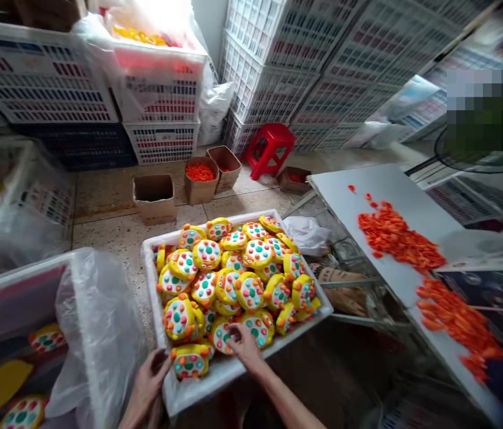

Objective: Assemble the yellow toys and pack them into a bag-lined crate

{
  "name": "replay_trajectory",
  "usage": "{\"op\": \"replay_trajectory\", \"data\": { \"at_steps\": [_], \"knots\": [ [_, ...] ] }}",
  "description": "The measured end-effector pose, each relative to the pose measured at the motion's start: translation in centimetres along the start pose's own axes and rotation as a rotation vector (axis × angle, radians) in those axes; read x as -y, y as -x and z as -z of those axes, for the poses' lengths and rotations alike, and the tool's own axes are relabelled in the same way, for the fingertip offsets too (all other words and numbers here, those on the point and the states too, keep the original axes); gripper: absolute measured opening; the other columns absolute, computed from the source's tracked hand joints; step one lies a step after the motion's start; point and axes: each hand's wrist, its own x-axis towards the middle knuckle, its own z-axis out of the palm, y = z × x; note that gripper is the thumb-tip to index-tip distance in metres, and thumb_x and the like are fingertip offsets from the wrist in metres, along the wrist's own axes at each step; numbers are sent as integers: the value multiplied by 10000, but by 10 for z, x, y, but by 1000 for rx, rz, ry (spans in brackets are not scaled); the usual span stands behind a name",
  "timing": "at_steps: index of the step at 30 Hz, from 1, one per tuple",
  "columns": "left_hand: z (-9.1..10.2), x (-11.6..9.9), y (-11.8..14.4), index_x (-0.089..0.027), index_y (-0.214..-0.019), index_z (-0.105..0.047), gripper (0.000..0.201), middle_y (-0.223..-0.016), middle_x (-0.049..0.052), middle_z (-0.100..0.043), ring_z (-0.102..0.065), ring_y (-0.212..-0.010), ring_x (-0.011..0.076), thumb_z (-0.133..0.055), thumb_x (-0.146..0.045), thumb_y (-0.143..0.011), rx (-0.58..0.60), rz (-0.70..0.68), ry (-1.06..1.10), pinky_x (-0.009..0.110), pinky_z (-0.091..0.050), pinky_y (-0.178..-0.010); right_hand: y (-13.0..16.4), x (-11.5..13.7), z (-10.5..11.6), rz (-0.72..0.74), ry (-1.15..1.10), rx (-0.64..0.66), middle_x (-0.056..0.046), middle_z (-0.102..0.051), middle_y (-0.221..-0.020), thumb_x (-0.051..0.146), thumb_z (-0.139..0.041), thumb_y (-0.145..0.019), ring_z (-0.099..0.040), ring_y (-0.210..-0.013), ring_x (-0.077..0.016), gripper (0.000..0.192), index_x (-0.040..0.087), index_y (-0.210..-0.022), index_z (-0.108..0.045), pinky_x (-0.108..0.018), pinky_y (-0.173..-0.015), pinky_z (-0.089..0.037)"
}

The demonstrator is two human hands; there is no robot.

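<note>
A white box [197, 394] in front of me is heaped with yellow toys [209, 254], whose white faces carry green, red, orange and blue bumps. My left hand [146, 381] is at the box's near left corner with fingers curled over the rim, beside a yellow toy [190, 361] at that corner. At the near side of the heap, my right hand [246, 347] has its thumb and fingers closed at the edge of another toy [221, 335]. Its fingers partly cover that toy, which still lies among the others.
On my left, a plastic-lined crate [86, 333] holds a few similar toys. Small orange pieces [400, 238] lie on a table [338, 190] to the right. Cardboard boxes [155, 205], a red stool [270, 149] and stacked white crates [273, 89] stand beyond.
</note>
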Motion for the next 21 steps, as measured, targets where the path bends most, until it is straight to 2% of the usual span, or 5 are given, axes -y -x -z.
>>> {"op": "replay_trajectory", "data": {
  "at_steps": [4, 8, 14, 18, 21],
  "knots": [
    [-120, -58, -42, -146, -1254, -603, 797, -1336, 201, -674, -640, -1252, 383, -656, -643, -633, 151, -168, -221, 478, -518, -1062, -43, -53, 118, -25, 103, -206, -101, -743, -1055, 349, -591, -774, -727, -857, -285, 415, 210, -1159, -657, -446, -834, -596],
    [-199, -113, -79, -90, -1488, -384, 988, -1621, 287, -324, -231, -1538, 443, -674, -606, -697, 148, -301, -488, 596, -236, -1217, -74, -88, 217, 3, 307, -330, -160, -634, -1341, 284, -559, -805, -589, -1261, -360, 616, 189, -1413, -525, -559, -1104, -444],
    [-243, -169, -112, -155, -1516, -431, 1119, -1644, 287, -279, -184, -1533, 498, -750, -723, -607, 206, -387, -825, 679, -146, -1190, -132, -101, 311, 223, 535, -105, -74, -267, -1690, 106, -630, -696, -178, -1556, -381, 878, 290, -1533, -438, -626, -1241, -162],
    [-260, -196, -114, -192, -1506, -470, 1052, -1663, 245, -287, -184, -1542, 478, -713, -745, -645, 278, -445, -969, 683, -163, -1184, -171, -94, 336, 382, 557, 111, -11, -404, -1634, -13, -596, -683, -207, -1564, -332, 814, 357, -1407, -589, -642, -1250, -22],
    [-281, -207, -109, -197, -1489, -501, 975, -1661, 208, -329, -207, -1556, 410, -708, -701, -681, 354, -530, -1031, 583, -108, -1239, -192, -88, 340, 456, 503, 185, 26, -553, -1527, -59, -594, -680, -329, -1525, -283, 739, 356, -1285, -681, -579, -1279, -37]
  ]
}}
